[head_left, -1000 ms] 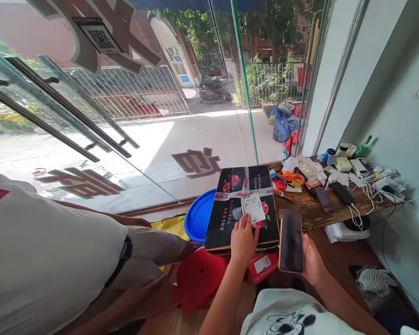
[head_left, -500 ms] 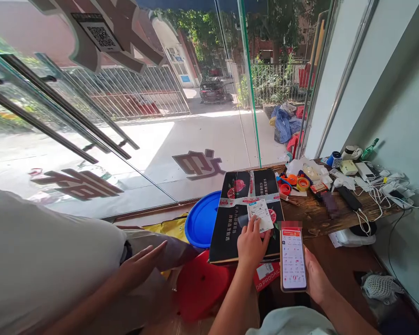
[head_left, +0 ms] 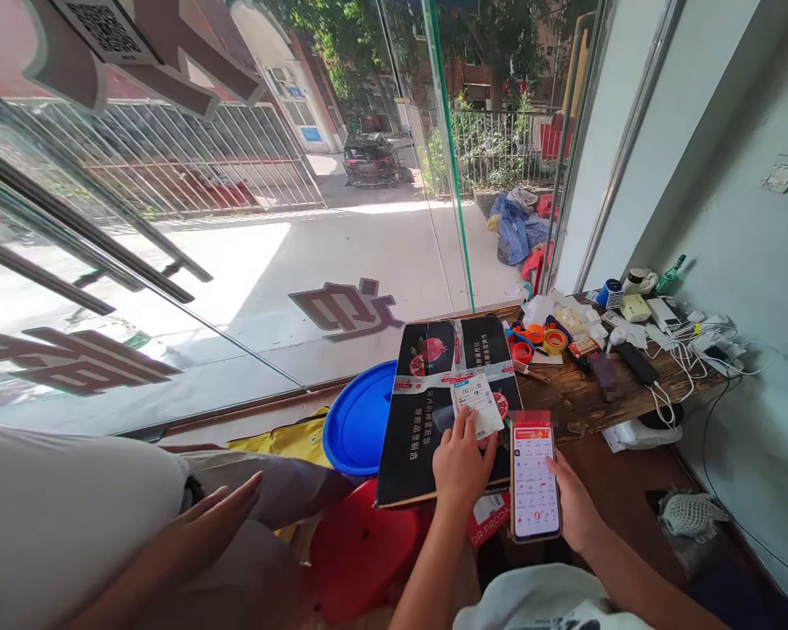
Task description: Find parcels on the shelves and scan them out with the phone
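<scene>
A black cardboard box [head_left: 404, 446] printed with pomegranates lies flat, with clear and red-lettered tape crossing its top. On it is a white shipping label [head_left: 478, 401]. My left hand [head_left: 460, 459] rests on the label's lower part, fingers stretched out and touching it. To the right, my right hand [head_left: 576, 503] grips a smartphone [head_left: 535, 481] from its right side, thumb over the lit screen of app icons. The phone is held upright in front of the box's lower right corner.
Left stands another person [head_left: 72, 516] with a hand [head_left: 220, 525] held out. A blue round lid [head_left: 361, 420] and a red stool [head_left: 361, 551] sit beside the box. Tape rolls [head_left: 555, 341], chargers and white cables [head_left: 683, 363] crowd the wooden table [head_left: 565, 407]. Beyond is a glass door.
The view has turned slightly right, so things sit further left. My right thumb has moved onto the phone screen. My left hand stays on the label.
</scene>
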Demonstrator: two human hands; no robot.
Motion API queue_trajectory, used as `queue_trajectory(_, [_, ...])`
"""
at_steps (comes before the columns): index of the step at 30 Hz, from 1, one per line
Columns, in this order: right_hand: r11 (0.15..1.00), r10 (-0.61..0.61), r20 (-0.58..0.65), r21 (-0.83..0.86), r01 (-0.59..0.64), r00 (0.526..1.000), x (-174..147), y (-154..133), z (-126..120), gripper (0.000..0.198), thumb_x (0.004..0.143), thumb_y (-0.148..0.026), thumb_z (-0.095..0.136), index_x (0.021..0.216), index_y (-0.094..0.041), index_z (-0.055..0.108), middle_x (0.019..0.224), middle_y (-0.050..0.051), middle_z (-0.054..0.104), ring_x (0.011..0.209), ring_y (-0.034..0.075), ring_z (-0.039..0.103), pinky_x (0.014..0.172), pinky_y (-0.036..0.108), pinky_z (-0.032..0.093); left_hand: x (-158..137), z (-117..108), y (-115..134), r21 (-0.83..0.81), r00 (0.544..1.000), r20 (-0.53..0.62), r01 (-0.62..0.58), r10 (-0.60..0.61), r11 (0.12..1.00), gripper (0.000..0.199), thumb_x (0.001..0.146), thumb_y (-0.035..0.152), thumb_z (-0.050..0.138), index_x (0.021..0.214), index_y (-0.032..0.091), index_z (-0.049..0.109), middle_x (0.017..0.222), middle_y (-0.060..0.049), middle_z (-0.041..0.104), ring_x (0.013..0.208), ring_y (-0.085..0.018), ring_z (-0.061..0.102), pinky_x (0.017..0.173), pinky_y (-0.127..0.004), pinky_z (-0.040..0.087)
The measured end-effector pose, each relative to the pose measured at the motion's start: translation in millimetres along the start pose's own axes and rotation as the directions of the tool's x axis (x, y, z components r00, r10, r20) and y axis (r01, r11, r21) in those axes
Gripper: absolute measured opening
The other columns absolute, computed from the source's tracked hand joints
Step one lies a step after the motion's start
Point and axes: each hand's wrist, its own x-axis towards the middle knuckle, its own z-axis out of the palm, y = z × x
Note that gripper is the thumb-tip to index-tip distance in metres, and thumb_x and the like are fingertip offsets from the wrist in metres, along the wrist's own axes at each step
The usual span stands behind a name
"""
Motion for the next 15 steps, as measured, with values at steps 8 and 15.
queue_trajectory(8, [0.988, 0.151, 0.062, 0.010, -0.152, 0.987, 1.8, -7.6, 4.3, 0.067, 0.059, -0.068, 0.090, 0.105, -0.020, 0.074, 0.085, 0.005, 0.080, 0.077, 0.026, 0.075, 0.081, 0.042, 0.059, -28.4, 0.6, -14.6, -0.326, 0.808, -0.573, -0.380, 0.139, 0.866, 0.025, 0.104, 0.026, 0.049, 0.111, 0.020, 0.072, 0.101, -0.007, 0.075, 0.091, -0.020, 0.071, 0.079, -0.031, 0.058])
queue_trajectory(15, [0.982, 0.184, 0.240, -0.084, -0.168, 0.953, 15.5, -22.1, 50.5, 0.075, 0.066, -0.070, 0.084, 0.115, -0.014, 0.074, 0.108, 0.014, 0.081, 0.110, 0.035, 0.073, 0.102, 0.049, 0.053, -75.9, -15.9, 8.6, -0.759, 0.904, -0.423, -0.391, 0.061, 0.521, 0.079, 0.099, 0.074, 0.029, 0.164, 0.028, 0.031, 0.166, -0.013, 0.038, 0.151, -0.034, 0.039, 0.118, -0.049, 0.042])
